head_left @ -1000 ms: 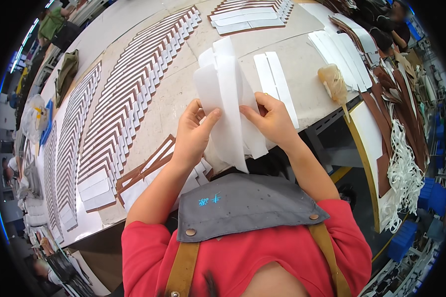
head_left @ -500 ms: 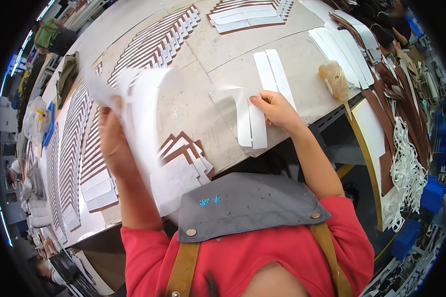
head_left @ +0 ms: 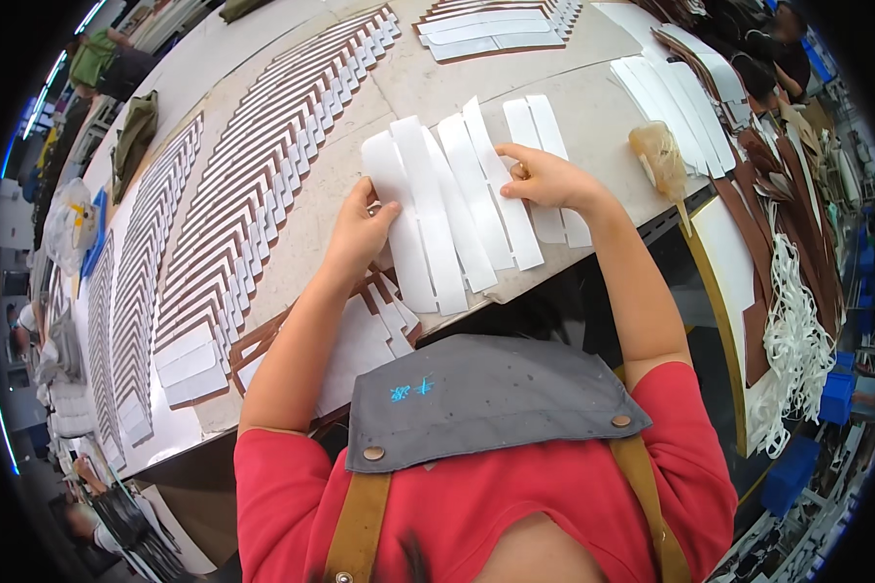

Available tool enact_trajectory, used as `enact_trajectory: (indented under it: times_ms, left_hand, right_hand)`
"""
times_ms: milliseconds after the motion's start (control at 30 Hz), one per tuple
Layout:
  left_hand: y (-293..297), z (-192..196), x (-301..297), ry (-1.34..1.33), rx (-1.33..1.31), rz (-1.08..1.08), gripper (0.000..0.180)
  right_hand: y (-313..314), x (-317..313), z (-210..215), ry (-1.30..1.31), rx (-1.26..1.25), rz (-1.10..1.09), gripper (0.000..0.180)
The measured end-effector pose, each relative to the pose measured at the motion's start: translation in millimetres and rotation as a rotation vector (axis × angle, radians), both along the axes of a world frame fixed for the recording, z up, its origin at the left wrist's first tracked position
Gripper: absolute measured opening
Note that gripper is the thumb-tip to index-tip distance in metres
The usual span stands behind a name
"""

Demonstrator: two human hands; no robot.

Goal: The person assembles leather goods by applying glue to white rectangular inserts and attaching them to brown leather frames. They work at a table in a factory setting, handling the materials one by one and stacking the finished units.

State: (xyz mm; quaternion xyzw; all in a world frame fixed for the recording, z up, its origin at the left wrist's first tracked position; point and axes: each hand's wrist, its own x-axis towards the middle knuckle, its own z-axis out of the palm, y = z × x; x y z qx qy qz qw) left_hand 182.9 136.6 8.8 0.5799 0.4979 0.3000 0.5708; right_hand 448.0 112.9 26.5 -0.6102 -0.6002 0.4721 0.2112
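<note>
My left hand [head_left: 362,231] pinches the left edge of a white slotted panel [head_left: 420,219] between thumb and fingers. My right hand [head_left: 552,181] grips the right edge of another white slotted panel [head_left: 489,189], its fingers bent round the border. The two panels lie side by side, partly overlapping, over the table's front edge. Beyond my right hand, one more white panel [head_left: 542,146] rests on the table, partly hidden by the hand. Below my left forearm is a loose pile of white and brown pieces [head_left: 365,325], partly covered by the arm.
Long fanned rows of white-and-brown pieces [head_left: 272,146] cover the table's left side. A fanned stack [head_left: 496,29] sits at the far side. At right are white panels [head_left: 671,107], a yellowish lump with a handle [head_left: 657,151], brown strips [head_left: 787,204] and white cords [head_left: 795,340].
My left hand has come right and down from the left side, bringing a white panel beside the one in my right hand. The right hand has shifted slightly up and stays on its panel.
</note>
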Motion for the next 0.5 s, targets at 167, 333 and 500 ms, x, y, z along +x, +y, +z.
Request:
enact_trajectory:
  times_ms: [167, 333, 500]
  left_hand:
    - [10.8, -11.6, -1.9, 0.154, 0.121, 0.013, 0.029]
    - [16.7, -12.5, -8.4, 0.187, 0.107, -0.009, 0.03]
    - [23.3, -13.5, -6.1, 0.29, 0.149, -0.048, 0.029]
  right_hand:
    - [0.2, -1.7, 2.7, -0.074, 0.068, -0.005, 0.059]
    - [-0.5, 2.2, -1.6, -0.059, 0.085, -0.006, 0.063]
    - [-1.0, -1.9, 5.3, -0.128, 0.095, -0.011, 0.064]
